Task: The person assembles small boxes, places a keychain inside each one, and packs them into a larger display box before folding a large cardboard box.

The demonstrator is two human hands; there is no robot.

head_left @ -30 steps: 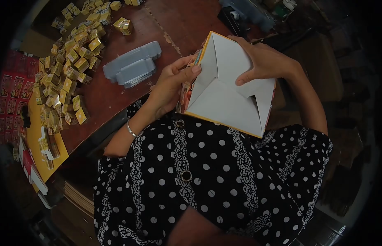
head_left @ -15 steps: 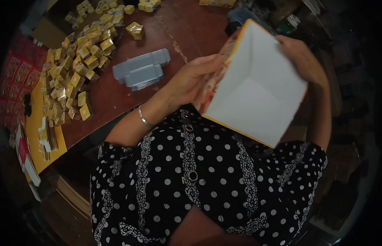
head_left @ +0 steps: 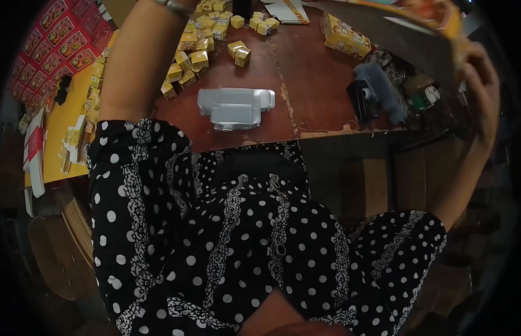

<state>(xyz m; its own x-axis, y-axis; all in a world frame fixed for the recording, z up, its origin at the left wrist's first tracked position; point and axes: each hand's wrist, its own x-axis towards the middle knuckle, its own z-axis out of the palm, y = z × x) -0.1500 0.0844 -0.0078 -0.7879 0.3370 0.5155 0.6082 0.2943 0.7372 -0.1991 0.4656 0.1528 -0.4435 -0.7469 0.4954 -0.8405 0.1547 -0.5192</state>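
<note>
At the upper right, my right hand grips the edge of a large carton with orange print, raised above the table and cut off by the top of the view. My left forearm runs up past the top edge, so my left hand is out of sight. Below and between my arms, a stack of flat grey cut-outs lies on the red-brown table. Small yellow boxes are heaped beside my left forearm, and a small pair lies apart.
A larger yellow box lies near the back right. A dark blue-grey object stands by the table's right front corner. Red printed sheets hang at the left. Cardboard boxes are below the table.
The carton has moved up and right with my right hand, its white inside turned out of view. My left hand has gone up out of the frame. The view has shifted over the table.
</note>
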